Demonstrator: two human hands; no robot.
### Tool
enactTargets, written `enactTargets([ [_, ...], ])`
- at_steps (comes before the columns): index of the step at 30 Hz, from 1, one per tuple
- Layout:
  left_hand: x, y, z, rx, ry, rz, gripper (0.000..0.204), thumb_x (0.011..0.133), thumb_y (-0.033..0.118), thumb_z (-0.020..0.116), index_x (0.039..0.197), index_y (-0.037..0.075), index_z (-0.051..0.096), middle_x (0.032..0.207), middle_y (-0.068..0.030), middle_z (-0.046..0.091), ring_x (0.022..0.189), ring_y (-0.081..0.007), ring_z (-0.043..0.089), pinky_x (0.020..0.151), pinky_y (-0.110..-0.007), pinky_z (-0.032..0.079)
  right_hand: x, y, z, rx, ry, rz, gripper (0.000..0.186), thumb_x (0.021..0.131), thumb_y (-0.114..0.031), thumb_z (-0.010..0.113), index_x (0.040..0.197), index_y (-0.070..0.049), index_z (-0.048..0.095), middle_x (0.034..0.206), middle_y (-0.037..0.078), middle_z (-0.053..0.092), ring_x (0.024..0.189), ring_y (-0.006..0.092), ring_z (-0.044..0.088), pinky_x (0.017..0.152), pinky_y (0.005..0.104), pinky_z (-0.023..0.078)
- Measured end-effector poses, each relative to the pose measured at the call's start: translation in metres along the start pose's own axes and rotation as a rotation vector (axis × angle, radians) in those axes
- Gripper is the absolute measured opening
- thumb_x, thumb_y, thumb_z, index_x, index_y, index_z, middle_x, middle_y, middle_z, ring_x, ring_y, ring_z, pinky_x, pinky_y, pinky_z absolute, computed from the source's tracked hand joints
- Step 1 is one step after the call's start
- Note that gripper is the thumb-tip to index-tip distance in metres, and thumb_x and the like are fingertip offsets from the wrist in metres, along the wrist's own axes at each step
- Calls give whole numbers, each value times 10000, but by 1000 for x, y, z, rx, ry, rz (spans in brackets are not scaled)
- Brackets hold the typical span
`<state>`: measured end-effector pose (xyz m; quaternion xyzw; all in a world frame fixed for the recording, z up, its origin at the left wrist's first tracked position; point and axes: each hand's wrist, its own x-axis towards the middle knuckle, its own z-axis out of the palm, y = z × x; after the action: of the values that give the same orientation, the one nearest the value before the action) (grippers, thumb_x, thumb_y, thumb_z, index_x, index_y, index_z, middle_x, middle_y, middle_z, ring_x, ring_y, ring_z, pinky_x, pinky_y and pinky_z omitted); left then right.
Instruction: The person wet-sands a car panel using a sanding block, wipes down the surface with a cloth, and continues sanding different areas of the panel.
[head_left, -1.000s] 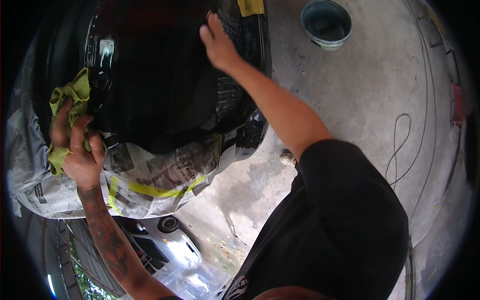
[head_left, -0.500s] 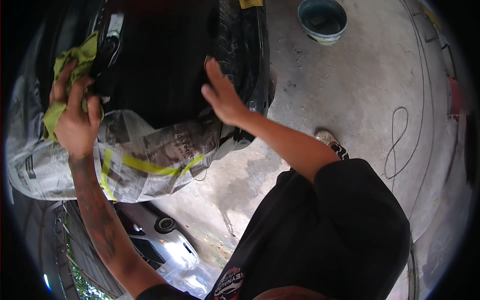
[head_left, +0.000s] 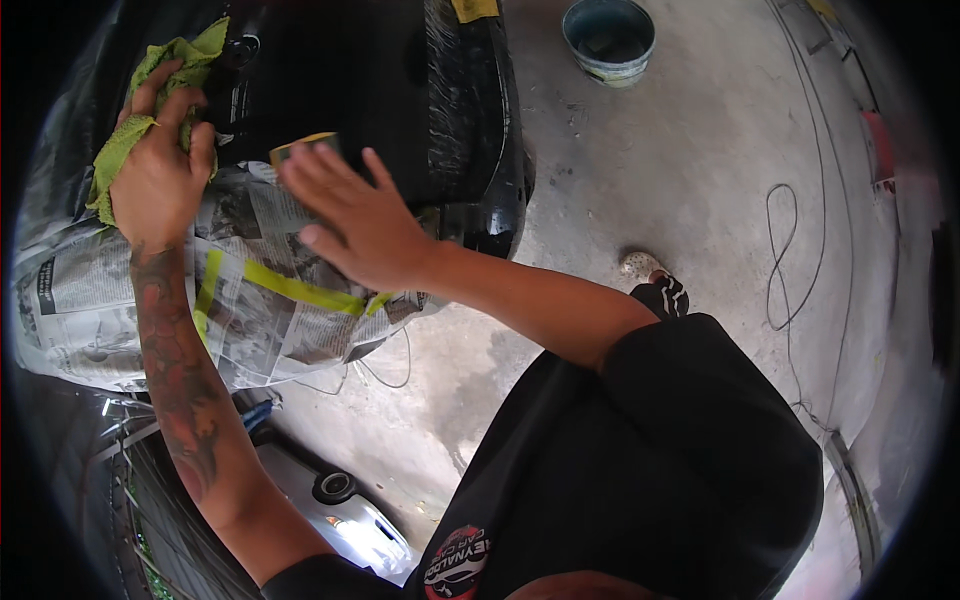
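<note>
My left hand [head_left: 165, 190] is closed on a crumpled yellow-green cloth [head_left: 118, 160] and rests with it at the left side of a glossy black car panel [head_left: 370, 70]. My right hand [head_left: 365, 225] lies fairly flat with fingers stretched, over the panel's near part. Under its fingertips, pressed to the panel, is a piece of sandpaper [head_left: 305, 145] with a yellow edge; the rest is hidden by the fingers. Whitish wet streaks run along the panel's right side. Newspaper [head_left: 290, 340] held with yellow-green tape [head_left: 300, 288] covers the near edge.
A dark bucket [head_left: 612, 72] stands on the concrete floor at the upper right. Another yellow piece [head_left: 474, 10] lies on the car's far edge. A thin looped cable [head_left: 772, 255] runs along the floor at right. A silver car [head_left: 350, 525] stands at the lower left.
My right hand has swept left and nearer across the panel with the sandpaper. My left hand, still on the cloth, sits slightly higher in view. The whole view has shifted a little.
</note>
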<state>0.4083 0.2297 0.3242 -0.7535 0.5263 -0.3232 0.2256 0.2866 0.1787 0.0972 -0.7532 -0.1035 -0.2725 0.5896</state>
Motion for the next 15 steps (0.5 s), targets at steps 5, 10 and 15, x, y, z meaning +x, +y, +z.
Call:
enactTargets([
  [5, 2, -1, -3, 8, -16, -16, 196, 823, 127, 651, 1017, 109, 680, 1355, 3, 613, 1179, -322, 619, 932, -422, 533, -47, 78, 1, 310, 85, 458, 700, 1069, -452, 372, 1627, -96, 144, 1702, 142, 94, 1571, 314, 90, 1205, 599, 127],
  [10, -1, -6, 2, 22, -15, -13, 196, 825, 119, 648, 1018, 116, 683, 1363, 9, 611, 1193, -315, 619, 934, -419, 535, -45, 62, 13, 353, 107, 470, 721, 1072, -465, 361, 1626, -78, 109, 1701, 157, 81, 1572, 313, 77, 1201, 595, 148],
  [15, 0, -3, -2, 32, -31, -28, 194, 820, 115, 647, 1012, 118, 681, 1369, 7, 607, 1204, -309, 614, 939, -419, 533, -37, 91, 16, 497, 189, 509, 749, 1069, -474, 388, 1625, -67, 96, 1693, 202, 54, 1574, 313, 55, 1218, 544, 154],
])
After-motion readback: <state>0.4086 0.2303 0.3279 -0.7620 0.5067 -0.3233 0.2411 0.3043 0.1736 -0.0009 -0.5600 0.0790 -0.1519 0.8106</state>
